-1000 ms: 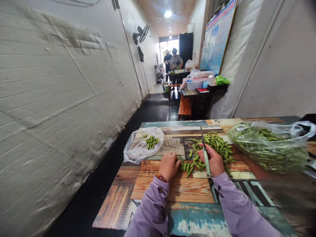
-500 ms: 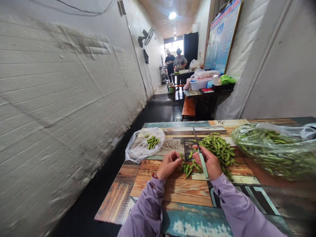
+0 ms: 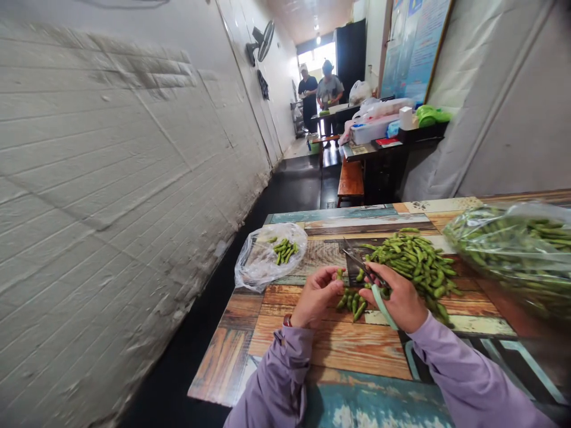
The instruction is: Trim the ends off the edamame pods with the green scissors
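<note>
Swung over to a flatter leftward slant since the earlier frame, the scissors [image 3: 385, 306] now show their thin, dark metal blades slightly parted at the tips, where they had looked like a single line. Closed around their smooth, pale green handles is the right hand [image 3: 405, 302], its wrist in a soft, creased lilac sleeve [image 3: 475, 371]. The left hand [image 3: 314, 298] is curled, pinching a green pod [image 3: 339, 274] between thumb and fingers; the pod sits upright just left of the blades, nearer to them than before. A glossy reddish-brown bracelet [image 3: 287, 321] rings the left wrist. Between and below the hands lies a small cluster of pods [image 3: 355, 304], plump and bumpy, directly on the table [image 3: 352, 351], whose surface is patterned like patched planks in orange grain, dark brown, cream and flaked teal. Behind the right hand rises a loose heap of pods [image 3: 413, 261], slim, curved and tapering at the ends. At the left, a crumpled clear plastic bag [image 3: 250, 274] lies flattened into a wrinkled round, with a few trimmed-looking pods [image 3: 285, 251] on it. At the right edge, a bulging, shiny transparent bag [image 3: 513, 261] is packed with many more pods.
</note>
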### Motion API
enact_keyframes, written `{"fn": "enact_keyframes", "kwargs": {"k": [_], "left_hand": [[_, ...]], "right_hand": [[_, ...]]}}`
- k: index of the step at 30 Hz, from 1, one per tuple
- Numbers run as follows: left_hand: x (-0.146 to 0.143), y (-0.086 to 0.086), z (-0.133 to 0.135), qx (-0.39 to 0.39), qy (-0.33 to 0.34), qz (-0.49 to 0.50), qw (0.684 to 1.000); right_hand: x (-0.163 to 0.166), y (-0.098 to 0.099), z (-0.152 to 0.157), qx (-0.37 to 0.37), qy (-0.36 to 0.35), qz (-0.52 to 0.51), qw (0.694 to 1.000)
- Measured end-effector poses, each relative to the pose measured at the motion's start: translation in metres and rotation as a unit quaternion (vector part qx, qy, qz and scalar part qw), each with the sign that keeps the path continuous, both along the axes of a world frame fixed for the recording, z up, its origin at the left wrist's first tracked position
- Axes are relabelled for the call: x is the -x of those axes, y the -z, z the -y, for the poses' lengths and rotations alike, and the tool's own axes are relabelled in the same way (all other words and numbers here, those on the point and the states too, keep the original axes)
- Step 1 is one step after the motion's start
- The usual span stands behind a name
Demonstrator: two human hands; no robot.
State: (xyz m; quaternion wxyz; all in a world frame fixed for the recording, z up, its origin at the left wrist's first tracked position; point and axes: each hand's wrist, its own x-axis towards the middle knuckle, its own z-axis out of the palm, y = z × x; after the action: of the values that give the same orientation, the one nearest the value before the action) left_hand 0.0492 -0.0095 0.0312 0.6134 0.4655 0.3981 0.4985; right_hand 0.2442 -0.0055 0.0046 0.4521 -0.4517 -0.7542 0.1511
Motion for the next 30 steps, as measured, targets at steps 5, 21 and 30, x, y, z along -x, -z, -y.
{"fn": "enact_keyframes", "kwargs": {"k": [5,21,30], "left_hand": [[0.0,-0.001,0.0,0.017,-0.027,-0.02,0.999],[-0.005,-0.003,0.006,-0.014,-0.026,-0.001,1.0],[-0.003,0.0,0.002,-0.02,-0.028,-0.037,0.999]], "right_hand": [[-0.001,-0.001,-0.002,-0.014,-0.003,0.027,1.0],[0.005,-0.008,0.006,-0.034,-0.03,0.138,0.989],[0.005,0.002,0.004,-0.01,-0.054,0.117,0.992]]}}
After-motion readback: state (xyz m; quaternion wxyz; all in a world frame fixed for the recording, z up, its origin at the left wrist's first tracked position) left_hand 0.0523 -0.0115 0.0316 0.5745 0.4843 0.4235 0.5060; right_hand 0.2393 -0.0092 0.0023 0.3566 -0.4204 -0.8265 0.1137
